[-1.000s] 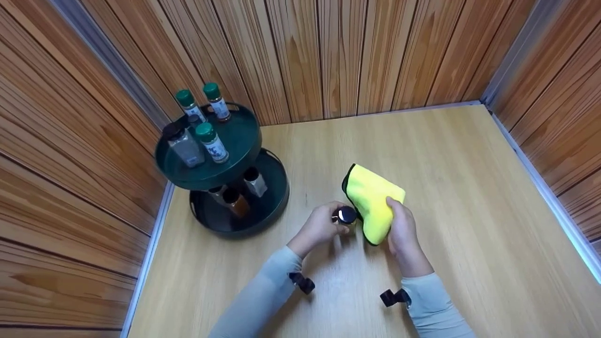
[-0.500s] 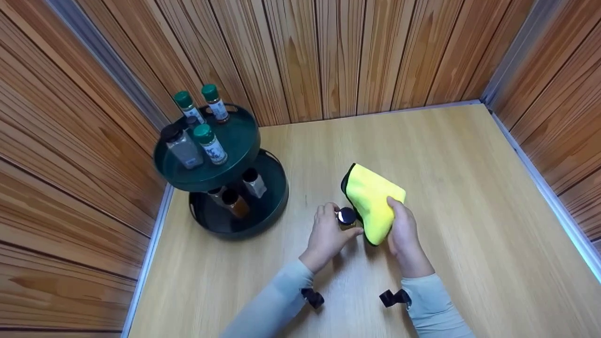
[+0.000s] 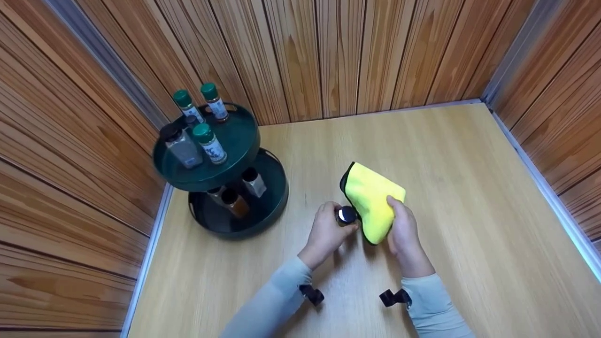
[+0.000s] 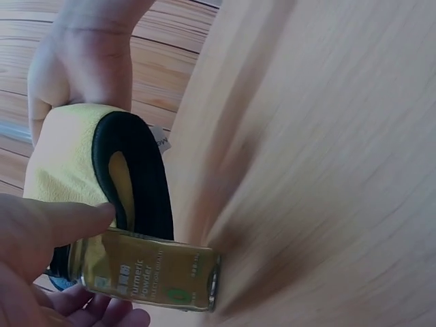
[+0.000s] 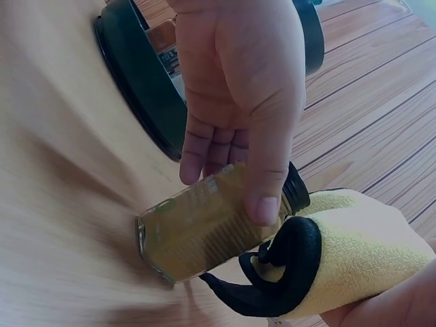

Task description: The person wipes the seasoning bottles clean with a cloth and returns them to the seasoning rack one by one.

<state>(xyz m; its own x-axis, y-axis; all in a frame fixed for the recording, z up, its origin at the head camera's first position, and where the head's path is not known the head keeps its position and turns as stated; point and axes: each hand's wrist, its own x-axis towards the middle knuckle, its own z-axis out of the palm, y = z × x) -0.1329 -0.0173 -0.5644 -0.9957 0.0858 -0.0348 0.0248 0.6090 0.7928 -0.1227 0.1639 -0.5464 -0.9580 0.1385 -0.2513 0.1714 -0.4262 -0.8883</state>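
My left hand (image 3: 325, 232) grips a glass spice jar (image 4: 153, 272) with a dark cap (image 3: 347, 214), thumb on one side and fingers on the other. Its label reads turmeric powder, and brownish-yellow powder shows through the glass. Folded yellow cloth (image 3: 373, 202) with black edging is held in my right hand (image 3: 404, 234), the thumb on top and the other fingers hidden beneath. In the right wrist view the cloth's black edge lies against the jar (image 5: 204, 225) near its cap. Whether the jar's base touches the table is hard to tell.
A two-tier dark green round rack (image 3: 239, 225) stands to the left. Several green-capped bottles (image 3: 213, 148) and a dark-capped jar (image 3: 184, 148) are on top; more jars (image 3: 254, 182) sit below. Wood-panelled walls (image 3: 342, 56) enclose the light wooden table (image 3: 446, 164).
My left hand has shifted slightly right and turned around the jar, its thumb now on the near side. The cloth and my right hand have barely moved.
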